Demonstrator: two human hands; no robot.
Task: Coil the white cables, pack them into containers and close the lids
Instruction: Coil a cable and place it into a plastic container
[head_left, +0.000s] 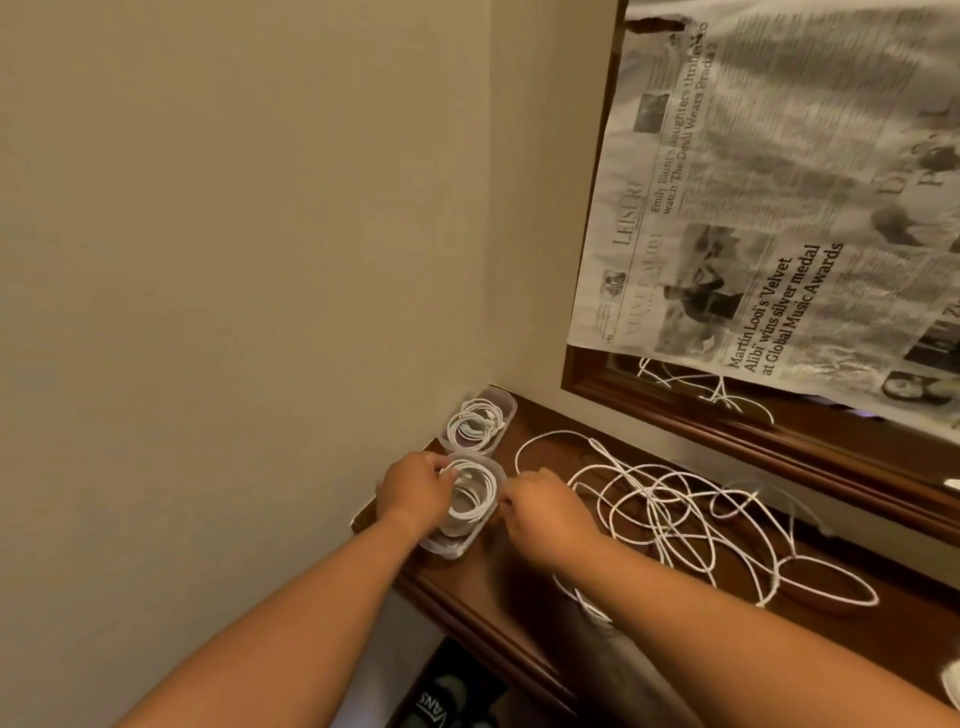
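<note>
Two clear plastic containers stand at the left end of a dark wooden shelf (519, 597). The far container (506, 402) holds a coiled white cable (475, 422). The near container (457, 545) holds another coiled white cable (475, 493). My left hand (415, 488) is at the near container's left rim, fingers curled onto the coil. My right hand (540, 512) is at its right rim with fingers curled; what they pinch is hidden. A tangle of loose white cables (691, 514) lies spread on the shelf to the right. No lids are in view.
A beige wall (234, 260) borders the shelf on the left. A wood-framed mirror (779, 441) covered by newspaper (779, 208) stands behind the shelf. Dark shoes (441, 701) sit below the shelf's front edge. A white object (953, 680) shows at the right edge.
</note>
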